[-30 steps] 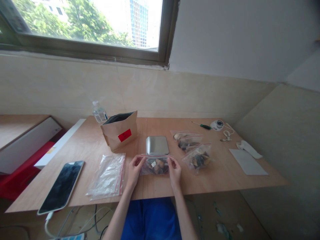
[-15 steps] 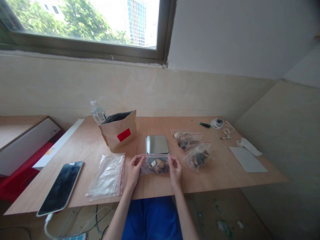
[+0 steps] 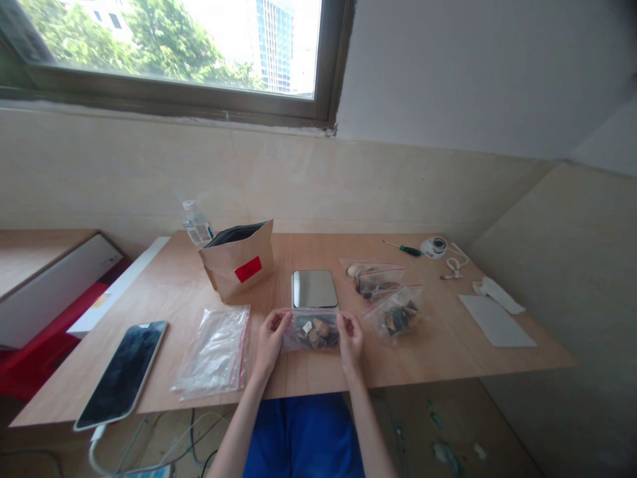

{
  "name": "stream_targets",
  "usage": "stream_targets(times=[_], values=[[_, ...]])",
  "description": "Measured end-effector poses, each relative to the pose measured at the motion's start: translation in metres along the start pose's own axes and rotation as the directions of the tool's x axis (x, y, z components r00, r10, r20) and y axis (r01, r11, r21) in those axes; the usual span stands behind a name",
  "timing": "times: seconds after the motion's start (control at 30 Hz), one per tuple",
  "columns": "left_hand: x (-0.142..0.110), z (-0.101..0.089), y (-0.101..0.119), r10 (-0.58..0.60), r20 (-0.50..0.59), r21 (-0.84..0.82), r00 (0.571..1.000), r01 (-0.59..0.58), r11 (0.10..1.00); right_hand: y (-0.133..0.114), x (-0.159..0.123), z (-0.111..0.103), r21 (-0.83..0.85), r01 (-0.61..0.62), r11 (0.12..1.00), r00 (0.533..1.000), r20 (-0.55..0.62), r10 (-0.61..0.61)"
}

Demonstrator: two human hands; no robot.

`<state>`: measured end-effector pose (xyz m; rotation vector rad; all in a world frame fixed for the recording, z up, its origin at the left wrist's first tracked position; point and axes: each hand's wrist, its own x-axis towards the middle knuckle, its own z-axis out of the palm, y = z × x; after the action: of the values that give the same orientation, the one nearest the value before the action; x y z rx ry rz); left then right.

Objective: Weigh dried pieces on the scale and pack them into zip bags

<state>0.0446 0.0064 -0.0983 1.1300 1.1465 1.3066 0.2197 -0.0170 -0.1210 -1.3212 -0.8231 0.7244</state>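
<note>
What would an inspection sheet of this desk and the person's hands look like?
Surface: light wooden table.
Job's things: zip bag of dark and tan pieces; two filled zip bags to its right.
Grippers: none; left hand and right hand hold the zip bag at either end.
Clutter: kraft paper bag, plastic water bottle, smartphone, empty zip bag, screwdriver, paper sheet.
Cables: white cable at the smartphone, below the table.
Surroundings: window, tiled wall, floor scraps.

The left hand [image 3: 270, 343] and right hand [image 3: 351, 343] hold the ends of a clear zip-top plastic bag [image 3: 311, 334] of dark and tan chunks, just below a flat square steel scale [image 3: 315, 289].
</note>
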Motion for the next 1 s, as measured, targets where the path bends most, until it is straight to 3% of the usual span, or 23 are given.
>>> stream_targets(times=[0.2, 0.73, 1.0], values=[[-0.001, -0.001, -0.001, -0.008, 0.048, 0.034, 0.999, 0.007, 0.999, -0.006, -0.001, 0.003, 0.049, -0.019, 0.999, 0.997, 0.08, 0.015], [0.0, -0.006, -0.002, 0.004, 0.004, 0.101, 1.0, -0.004, 0.995, 0.005, 0.001, 0.002, -0.028, 0.018, 0.999, 0.999, 0.038, -0.017], [-0.002, -0.003, 0.002, -0.008, 0.041, 0.091, 0.999, 0.004, 0.996, -0.007, -0.002, 0.002, 0.012, -0.009, 1.0, 0.997, 0.083, 0.008]])
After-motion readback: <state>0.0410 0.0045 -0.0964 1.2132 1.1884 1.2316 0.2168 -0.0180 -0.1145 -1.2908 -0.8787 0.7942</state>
